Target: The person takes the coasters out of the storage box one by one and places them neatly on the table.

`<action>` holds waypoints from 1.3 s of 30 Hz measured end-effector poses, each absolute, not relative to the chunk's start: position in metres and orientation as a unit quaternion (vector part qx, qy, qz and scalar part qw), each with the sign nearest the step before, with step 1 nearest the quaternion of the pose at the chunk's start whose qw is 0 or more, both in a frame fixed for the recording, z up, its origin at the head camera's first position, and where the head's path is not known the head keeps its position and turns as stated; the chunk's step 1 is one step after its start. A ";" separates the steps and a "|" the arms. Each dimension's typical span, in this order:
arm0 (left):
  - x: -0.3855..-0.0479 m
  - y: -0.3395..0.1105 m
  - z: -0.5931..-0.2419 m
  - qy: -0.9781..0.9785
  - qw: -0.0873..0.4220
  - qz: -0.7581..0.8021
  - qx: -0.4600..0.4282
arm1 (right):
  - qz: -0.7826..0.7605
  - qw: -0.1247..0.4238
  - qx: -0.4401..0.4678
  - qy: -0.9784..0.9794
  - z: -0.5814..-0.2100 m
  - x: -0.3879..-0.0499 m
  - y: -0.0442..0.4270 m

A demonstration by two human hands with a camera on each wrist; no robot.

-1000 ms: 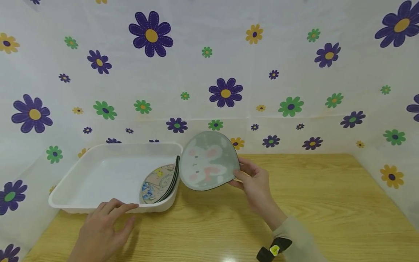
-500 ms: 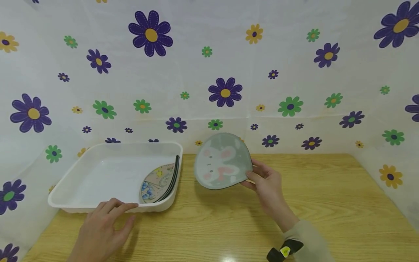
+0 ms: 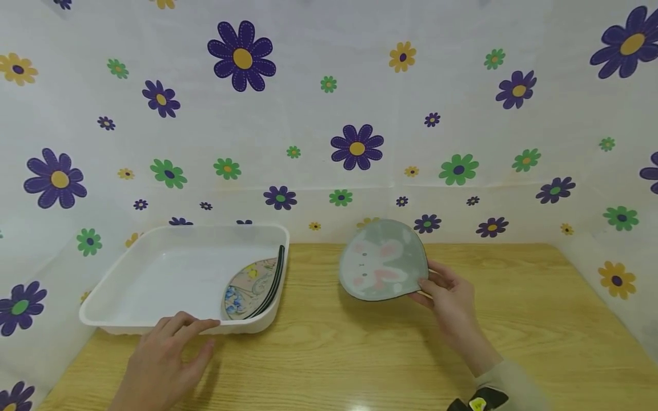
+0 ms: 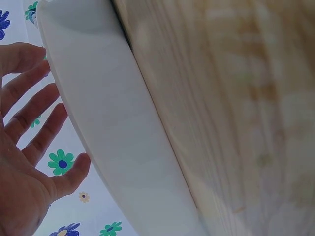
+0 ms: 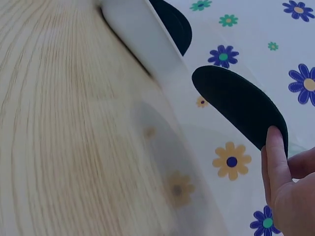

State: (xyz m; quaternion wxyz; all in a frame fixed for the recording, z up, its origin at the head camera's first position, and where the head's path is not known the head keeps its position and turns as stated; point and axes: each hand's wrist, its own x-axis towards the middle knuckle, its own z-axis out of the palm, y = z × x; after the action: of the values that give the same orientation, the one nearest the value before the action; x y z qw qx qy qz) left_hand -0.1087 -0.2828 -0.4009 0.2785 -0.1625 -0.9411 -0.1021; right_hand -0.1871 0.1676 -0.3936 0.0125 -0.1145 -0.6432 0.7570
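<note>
My right hand [image 3: 452, 299] pinches a round grey-green mouse pad [image 3: 382, 260] by its right edge, thumb on top. A white bunny is printed on the pad. It is tilted above the wooden table; the right wrist view shows its black underside [image 5: 236, 98]. At the left, my left hand [image 3: 164, 357] touches the front rim of a white tray [image 3: 154, 330] with extended fingers. In the left wrist view the fingertips [image 4: 81, 162] lie along the tray's outer side. Several patterned pads [image 3: 252, 288] with black edges lean in the tray's right end, overlapping.
The wooden table [image 3: 329, 365] runs under the tray and out to the right. A white cloth [image 3: 308, 114] with purple, green and yellow flowers hangs behind the table and along both sides. A black band [image 3: 485, 397] is on the right sleeve.
My right hand has carried the bunny mouse pad rightward and slightly down, away from the tray's right end. The left hand stays at the tray's front rim.
</note>
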 end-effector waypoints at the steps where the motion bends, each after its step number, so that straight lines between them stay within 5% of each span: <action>1: -0.109 -0.283 -0.401 -0.942 0.277 -0.102 -0.161 | 0.755 0.012 -0.118 -0.644 -0.394 -0.186 0.171; 39: -0.105 -0.279 -0.398 -0.950 0.258 -0.118 -0.132 | 0.776 0.031 -0.211 -0.593 -0.409 -0.186 0.245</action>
State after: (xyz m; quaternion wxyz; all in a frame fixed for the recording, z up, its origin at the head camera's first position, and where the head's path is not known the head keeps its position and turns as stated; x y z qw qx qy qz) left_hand -0.1049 -0.2789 -0.3980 0.2576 -0.1320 -0.9499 -0.1182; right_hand -0.1860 0.2449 -0.4095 0.0308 -0.2106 -0.5933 0.7764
